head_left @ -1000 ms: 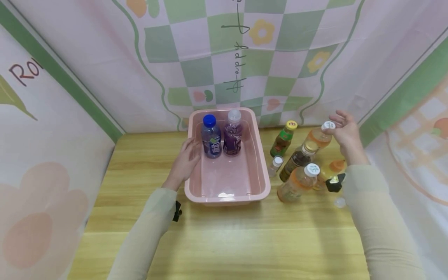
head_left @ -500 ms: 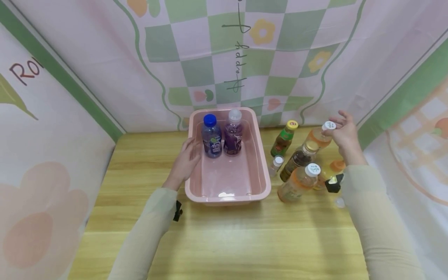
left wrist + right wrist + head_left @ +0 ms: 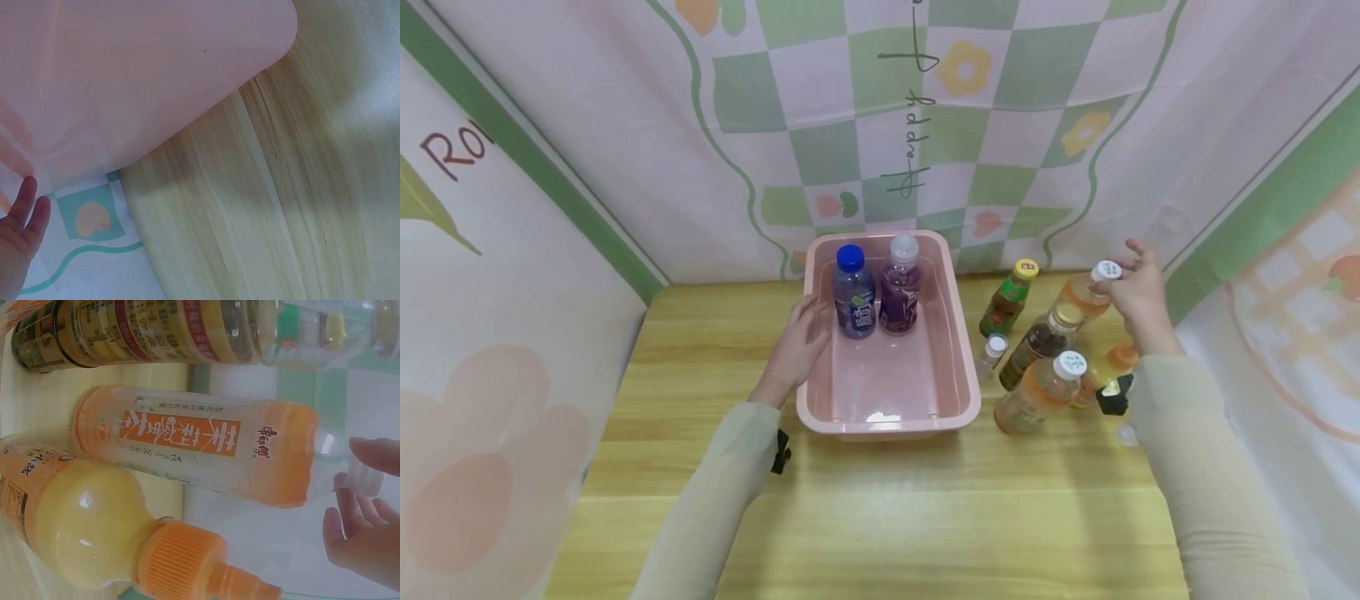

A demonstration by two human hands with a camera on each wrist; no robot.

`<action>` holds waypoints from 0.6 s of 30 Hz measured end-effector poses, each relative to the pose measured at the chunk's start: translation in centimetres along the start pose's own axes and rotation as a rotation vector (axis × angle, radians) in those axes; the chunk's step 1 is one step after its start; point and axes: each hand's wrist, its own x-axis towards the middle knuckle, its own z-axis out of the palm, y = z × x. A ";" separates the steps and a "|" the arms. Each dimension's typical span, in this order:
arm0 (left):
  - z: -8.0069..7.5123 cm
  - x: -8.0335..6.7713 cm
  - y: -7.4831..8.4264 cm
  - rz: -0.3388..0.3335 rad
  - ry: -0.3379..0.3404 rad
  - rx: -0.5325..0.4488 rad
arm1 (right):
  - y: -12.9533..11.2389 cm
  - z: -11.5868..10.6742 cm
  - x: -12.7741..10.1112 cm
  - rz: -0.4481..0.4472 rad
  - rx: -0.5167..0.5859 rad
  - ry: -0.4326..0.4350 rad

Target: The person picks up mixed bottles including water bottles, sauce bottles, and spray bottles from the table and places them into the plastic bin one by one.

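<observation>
My right hand pinches the white-capped neck of an upright drink bottle with an orange and white label, at the back right of the table. In the right wrist view, thumb and index finger are at either side of its cap. My left hand lies with extended fingers at the left rim of a pink plastic basin. The left wrist view shows two fingertips close to the basin's outer wall. Inside the basin stand a blue-capped bottle and a purple-labelled bottle with a clear cap.
Around the held bottle stand a yellow-capped green-labelled bottle, a dark tea bottle, a second orange-labelled bottle, a small white-capped bottle and an orange-capped yellow bottle. A patterned curtain hangs behind the table.
My right hand stays at the bottle's cap and has shifted very slightly left, its fingers drawn in a little. The left hand and the basin keep their places.
</observation>
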 end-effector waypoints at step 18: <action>-0.1 -0.1 0.1 0.001 -0.005 -0.013 | -3.4 -1.7 -0.9 -0.054 0.333 0.101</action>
